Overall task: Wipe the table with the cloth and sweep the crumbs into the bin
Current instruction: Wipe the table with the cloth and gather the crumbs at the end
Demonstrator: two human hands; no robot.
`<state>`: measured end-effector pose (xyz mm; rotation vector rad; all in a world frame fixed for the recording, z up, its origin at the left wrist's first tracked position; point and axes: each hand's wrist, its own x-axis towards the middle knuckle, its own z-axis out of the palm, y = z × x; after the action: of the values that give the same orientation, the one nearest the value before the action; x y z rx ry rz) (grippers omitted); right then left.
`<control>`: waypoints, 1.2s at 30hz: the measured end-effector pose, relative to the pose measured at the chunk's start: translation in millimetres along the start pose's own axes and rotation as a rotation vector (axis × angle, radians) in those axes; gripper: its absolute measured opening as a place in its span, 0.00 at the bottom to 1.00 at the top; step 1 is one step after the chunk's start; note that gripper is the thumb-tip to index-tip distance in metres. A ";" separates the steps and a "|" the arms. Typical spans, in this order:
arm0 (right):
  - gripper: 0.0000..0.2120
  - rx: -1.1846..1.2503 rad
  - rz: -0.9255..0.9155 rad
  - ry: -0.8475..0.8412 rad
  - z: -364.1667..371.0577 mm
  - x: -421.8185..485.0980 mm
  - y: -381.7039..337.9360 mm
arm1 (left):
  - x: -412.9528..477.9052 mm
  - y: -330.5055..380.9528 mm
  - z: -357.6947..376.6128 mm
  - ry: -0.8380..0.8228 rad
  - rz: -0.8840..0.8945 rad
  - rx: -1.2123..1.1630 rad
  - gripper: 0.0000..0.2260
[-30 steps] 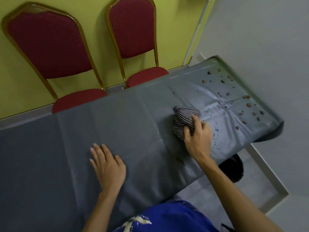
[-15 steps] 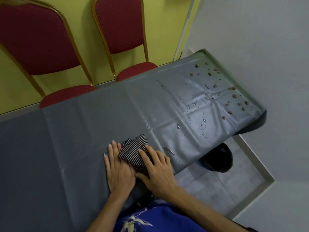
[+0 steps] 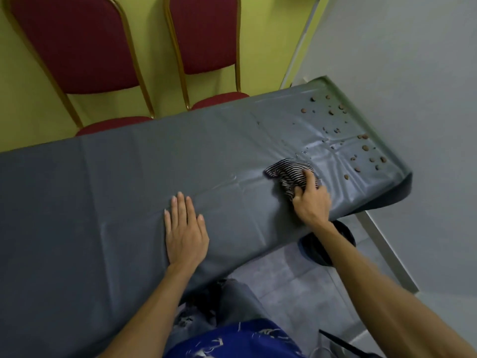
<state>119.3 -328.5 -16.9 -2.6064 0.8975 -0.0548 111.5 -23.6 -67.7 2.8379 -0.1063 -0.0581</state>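
1. The right hand grips the bunched striped cloth on the table, near the crumbs; the left hand lies flat, fingers straight.
2. A fast sweep could scatter crumbs past the bin below the table's near edge.

Half a second ago the cloth lay close to the near edge of the table, under both hands. Now the right hand has carried it far to the right, near the crumbs. The left hand no longer touches the cloth and lies flat, well apart from it.
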 end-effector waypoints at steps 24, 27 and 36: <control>0.26 0.142 -0.241 -0.049 -39.0 64.4 68.3 | 17.4 63.1 -8.5 -0.038 -0.345 -0.084 0.25; 0.26 0.272 -0.332 -0.080 -44.1 53.9 53.0 | 25.4 125.3 3.5 0.029 -0.280 -0.162 0.25; 0.27 0.004 -1.007 -0.368 -30.0 41.7 78.9 | 12.9 177.0 54.5 -0.009 -0.138 -0.003 0.33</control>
<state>101.5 -420.9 -21.6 -2.6492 -0.5664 0.1494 109.7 -209.2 -67.4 2.8379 0.0876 -0.1011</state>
